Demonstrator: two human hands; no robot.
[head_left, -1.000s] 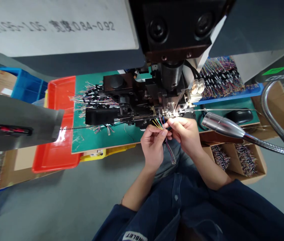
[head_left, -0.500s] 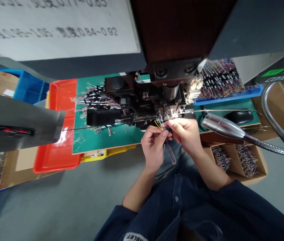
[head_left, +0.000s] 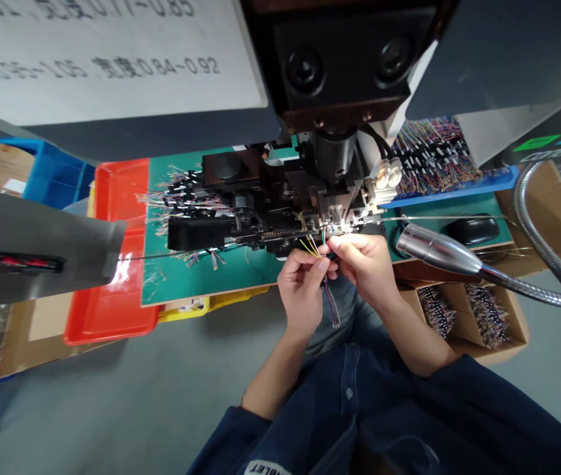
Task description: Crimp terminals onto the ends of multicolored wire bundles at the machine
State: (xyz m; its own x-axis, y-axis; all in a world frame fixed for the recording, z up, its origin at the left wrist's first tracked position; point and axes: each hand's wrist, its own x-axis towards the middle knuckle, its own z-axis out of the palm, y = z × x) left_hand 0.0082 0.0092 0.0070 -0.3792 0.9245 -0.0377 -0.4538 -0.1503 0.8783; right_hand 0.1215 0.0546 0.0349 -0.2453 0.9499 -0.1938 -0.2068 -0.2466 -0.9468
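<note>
My left hand pinches a small bundle of thin coloured wires, whose loose ends hang down between my wrists. My right hand pinches the upper ends of the same wires and holds one tip at the lit jaw of the black crimping machine. Yellow and green strands fan out just left of my fingertips. The press head hangs directly above the jaw.
A green mat lies under the machine, with finished wire pieces piled at its left. A red tray, blue bins, a gooseneck lamp, a black mouse and cardboard boxes of wires surround it.
The press head came down half a second ago and has risen again. My hands stayed at the jaw, shifting the wires slightly.
</note>
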